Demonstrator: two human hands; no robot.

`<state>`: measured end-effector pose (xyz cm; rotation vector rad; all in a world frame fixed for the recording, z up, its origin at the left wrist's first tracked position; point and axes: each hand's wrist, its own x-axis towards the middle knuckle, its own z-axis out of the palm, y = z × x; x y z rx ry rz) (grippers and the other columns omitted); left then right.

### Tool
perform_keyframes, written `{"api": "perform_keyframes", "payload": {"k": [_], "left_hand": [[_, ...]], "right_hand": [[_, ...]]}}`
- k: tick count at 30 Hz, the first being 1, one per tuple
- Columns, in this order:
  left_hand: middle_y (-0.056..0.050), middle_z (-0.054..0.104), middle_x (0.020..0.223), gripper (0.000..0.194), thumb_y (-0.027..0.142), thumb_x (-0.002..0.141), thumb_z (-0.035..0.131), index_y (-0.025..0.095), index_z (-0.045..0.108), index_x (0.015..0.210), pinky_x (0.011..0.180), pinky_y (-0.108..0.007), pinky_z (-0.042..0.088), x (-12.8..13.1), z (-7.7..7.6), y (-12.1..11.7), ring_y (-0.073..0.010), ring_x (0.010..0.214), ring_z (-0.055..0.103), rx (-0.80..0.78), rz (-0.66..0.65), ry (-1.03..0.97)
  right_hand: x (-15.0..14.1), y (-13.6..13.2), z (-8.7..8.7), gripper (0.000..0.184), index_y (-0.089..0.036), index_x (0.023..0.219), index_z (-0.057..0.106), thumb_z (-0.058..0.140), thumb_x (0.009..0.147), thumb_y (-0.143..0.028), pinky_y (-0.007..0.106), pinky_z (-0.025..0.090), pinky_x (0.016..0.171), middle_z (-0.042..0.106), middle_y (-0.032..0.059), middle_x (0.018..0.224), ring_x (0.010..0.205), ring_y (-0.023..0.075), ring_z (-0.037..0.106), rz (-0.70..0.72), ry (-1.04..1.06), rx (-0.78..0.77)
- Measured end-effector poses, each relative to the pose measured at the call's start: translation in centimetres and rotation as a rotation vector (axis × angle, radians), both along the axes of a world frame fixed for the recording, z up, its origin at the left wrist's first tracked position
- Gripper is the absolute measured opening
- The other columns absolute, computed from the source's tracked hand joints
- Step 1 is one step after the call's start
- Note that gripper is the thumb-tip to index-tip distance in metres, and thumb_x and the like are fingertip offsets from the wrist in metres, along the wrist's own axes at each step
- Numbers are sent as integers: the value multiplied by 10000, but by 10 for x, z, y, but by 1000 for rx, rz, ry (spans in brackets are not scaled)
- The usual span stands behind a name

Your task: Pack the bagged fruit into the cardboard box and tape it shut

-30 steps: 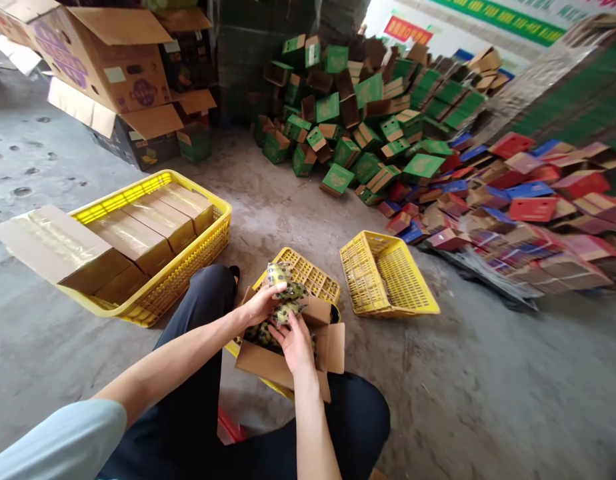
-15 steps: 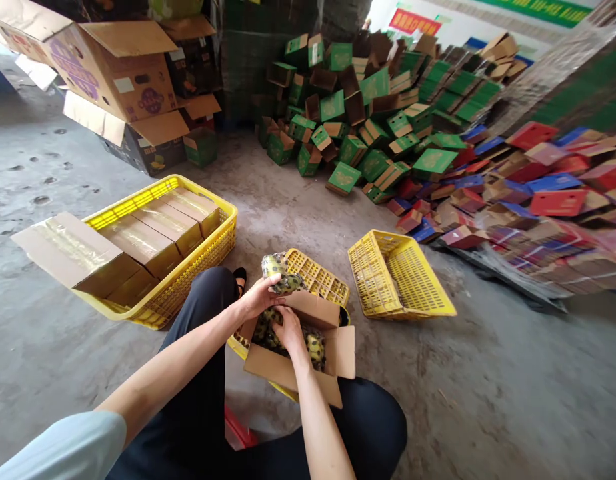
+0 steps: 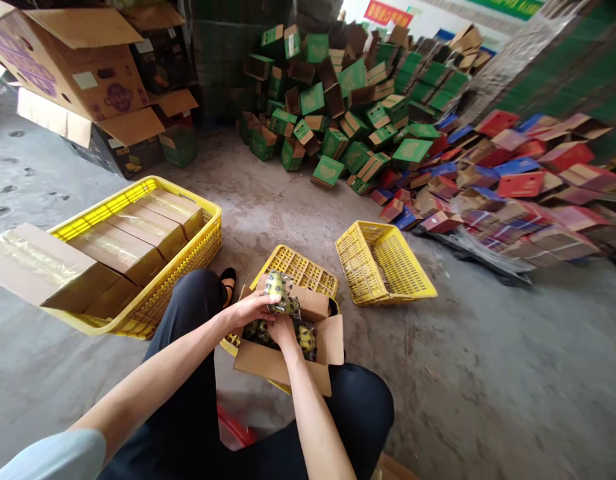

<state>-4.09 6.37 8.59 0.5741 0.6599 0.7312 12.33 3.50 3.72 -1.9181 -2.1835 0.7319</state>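
Note:
My left hand is closed on a clear plastic packet with yellow-green, dark-spotted contents, raised over an open cardboard box. My right hand reaches over the box, just below that packet. Its fingers are largely hidden, so I cannot tell whether they grip anything. More spotted packets lie inside the box. The box sits with its flaps spread on a yellow plastic crate between my knees.
On the left, a yellow basket holds several taped cartons. Another yellow crate lies tipped on the floor to the right. Heaped green boxes and red and blue boxes stand behind. Large cartons are stacked at the back left.
The raised packet has come down closer to the box and my right hand, still in my left hand. The view has turned slightly right, so the surroundings shift left.

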Motion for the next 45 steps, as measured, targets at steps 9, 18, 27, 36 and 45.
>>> {"api": "perform_keyframes", "payload": {"k": [9, 18, 27, 36, 45], "left_hand": [[-177, 778, 1114, 484, 402, 715, 944, 119, 775, 1069, 868, -341, 576, 13, 1, -2, -283, 1007, 753, 35, -16, 12], [-157, 785, 1092, 496, 355, 692, 966, 149, 756, 1091, 784, -331, 607, 12, 3, 1, -272, 947, 760, -57, 122, 23], [-126, 782, 1015, 495, 411, 741, 924, 150, 726, 1113, 696, -285, 595, 5, 1, 9, -208, 805, 744, -116, 204, 7], [-146, 783, 1096, 479, 392, 774, 897, 159, 728, 1157, 721, -294, 589, 5, -2, 8, -229, 849, 751, -143, 158, -4], [-143, 785, 1063, 535, 469, 675, 950, 152, 755, 1058, 758, -308, 596, 5, -2, 2, -220, 848, 737, -77, -12, -12]], "right_hand": [[60, -41, 17, 412, -205, 1281, 721, 715, 869, -190, 572, 483, 1081, 606, 208, 1454, 1420, 439, 458, -196, -161, 109], [66, -57, 11, 926, -184, 1616, 324, 534, 746, 55, 444, 523, 1119, 243, 183, 1705, 1443, 356, 511, -73, -53, 135], [52, -22, 17, 568, -221, 1440, 581, 549, 896, -60, 488, 534, 998, 646, 169, 1352, 1286, 364, 541, 109, -252, 162], [45, -14, 9, 643, -247, 1393, 645, 442, 858, 46, 440, 514, 1046, 666, 124, 1376, 1290, 302, 533, 174, -151, 174], [78, -23, 27, 636, -256, 1524, 530, 467, 903, -129, 453, 541, 1077, 670, 107, 1443, 1299, 257, 652, -189, 412, 114]]}}
